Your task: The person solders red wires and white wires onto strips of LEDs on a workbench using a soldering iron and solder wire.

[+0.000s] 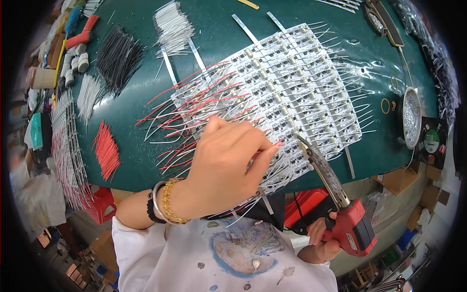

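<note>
My left hand point(233, 155) is over a panel of white circuit boards point(335, 92), thumb and forefinger pinched on a short red wire point(279, 142). My right hand point(323, 241) is closed round the grip of a red and black soldering gun point(357, 228). Its tip rests at or just above the boards, close to that wire's end; whether they touch I cannot tell. Red and white wires point(204, 100) stick out from the panel's left side, and white wires also line its right side. My left hand hides part of the boards. Metal strips point(248, 30) poke out from beneath the panel.
On the green table point(141, 141) lie bundles of red wires point(106, 151), black wires point(119, 58) and white wires point(172, 24). Wired board strips point(70, 141) hang over the left edge. A metal dish point(411, 117) and rubber bands point(385, 106) are at the right.
</note>
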